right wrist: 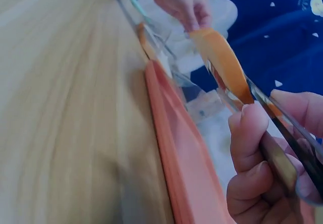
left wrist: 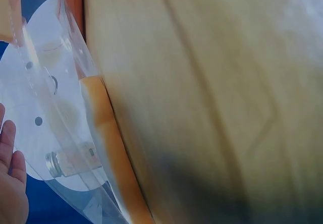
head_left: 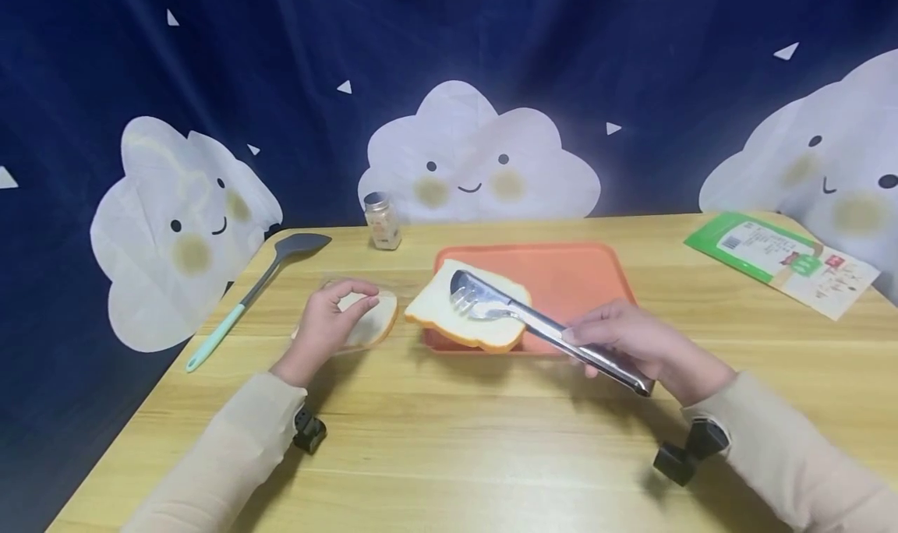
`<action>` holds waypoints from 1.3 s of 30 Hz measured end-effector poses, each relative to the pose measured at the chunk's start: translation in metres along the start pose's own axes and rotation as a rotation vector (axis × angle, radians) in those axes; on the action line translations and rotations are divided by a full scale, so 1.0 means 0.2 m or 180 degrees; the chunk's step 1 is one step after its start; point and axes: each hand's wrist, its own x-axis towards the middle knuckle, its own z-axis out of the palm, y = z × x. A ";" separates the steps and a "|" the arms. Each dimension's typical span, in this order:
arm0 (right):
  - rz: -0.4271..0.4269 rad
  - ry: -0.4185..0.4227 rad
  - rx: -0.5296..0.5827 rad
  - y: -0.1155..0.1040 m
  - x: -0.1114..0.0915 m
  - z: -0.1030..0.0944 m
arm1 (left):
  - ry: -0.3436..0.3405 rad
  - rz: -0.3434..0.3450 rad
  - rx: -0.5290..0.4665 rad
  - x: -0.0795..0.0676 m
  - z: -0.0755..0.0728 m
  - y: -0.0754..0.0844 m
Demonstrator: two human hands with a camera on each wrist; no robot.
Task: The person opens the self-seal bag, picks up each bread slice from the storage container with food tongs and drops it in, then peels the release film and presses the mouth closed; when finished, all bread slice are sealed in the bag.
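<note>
My right hand (head_left: 627, 342) grips metal serving tongs (head_left: 540, 322), with a finger visible below the handle. Between the tong ends a slice of bread (head_left: 428, 303) hangs tilted over the left part of an orange tray (head_left: 568, 268). To its left, my left hand (head_left: 326, 322) pinches the upper film of a clear plastic bag (left wrist: 70, 47), thumb and forefinger close together. Inside the bag lies another bread slice (left wrist: 118, 158), its crust edge low against the table. The held slice's left corner is near my left fingertips in the head view.
A spatula (head_left: 242, 303) with a mint handle lies along the table's left side. A small capped jar (head_left: 382, 223) stands at the back, left of the tray. At the right back lies a green and white packet (head_left: 782, 260). A dark blue cloud-patterned curtain (head_left: 316, 42) hangs behind.
</note>
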 end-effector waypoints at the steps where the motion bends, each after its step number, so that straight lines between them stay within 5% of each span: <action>1: 0.0002 -0.0006 -0.0017 -0.01 0.00 -0.01 | 0.0018 0.0017 0.0018 0.00 0.00 0.00; 21: 0.0211 -0.0158 -0.0353 0.02 0.11 -0.01 | -0.0057 -0.0005 0.0078 0.00 -0.01 0.00; 39: 0.0340 -0.0254 0.0111 0.05 0.16 -0.07 | -0.0127 0.0101 0.0179 0.02 -0.03 -0.03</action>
